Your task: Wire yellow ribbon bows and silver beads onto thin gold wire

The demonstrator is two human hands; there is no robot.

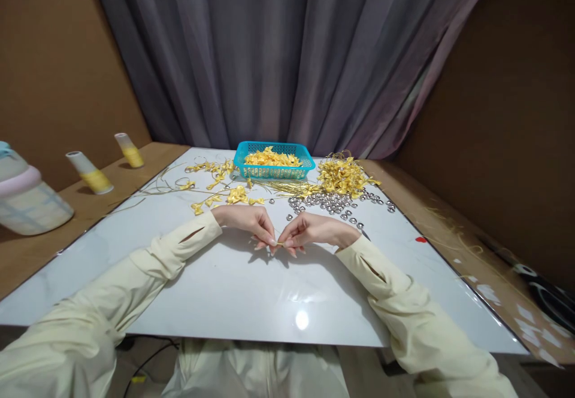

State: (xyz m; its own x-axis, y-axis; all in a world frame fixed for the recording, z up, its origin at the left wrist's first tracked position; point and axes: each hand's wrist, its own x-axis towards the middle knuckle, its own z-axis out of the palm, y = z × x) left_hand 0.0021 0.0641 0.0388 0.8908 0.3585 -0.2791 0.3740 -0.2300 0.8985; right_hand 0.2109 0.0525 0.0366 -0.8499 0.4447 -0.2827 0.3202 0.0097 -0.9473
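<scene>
My left hand point(251, 223) and my right hand point(309, 231) meet over the middle of the white tabletop, fingertips nearly touching. Both pinch a short piece of thin yellow cord point(280, 243) that shows between them. Most of the cord is hidden by the fingers. Just beyond the left wrist lie loose yellow ribbon bows point(238, 194). Past the right hand are many small silver ring-like pieces point(330, 202), spread on the table. Behind these, a heap of yellow bows with cords point(342, 175) sits at the right.
A turquoise basket point(309, 161) of yellow bows stands at the back, before a grey curtain point(251, 57). Two yellow thread spools point(92, 173) and a lidded jar point(31, 200) are on the left. Black-handled scissors point(539, 290) lie at the right among paper scraps. Cardboard walls flank both sides.
</scene>
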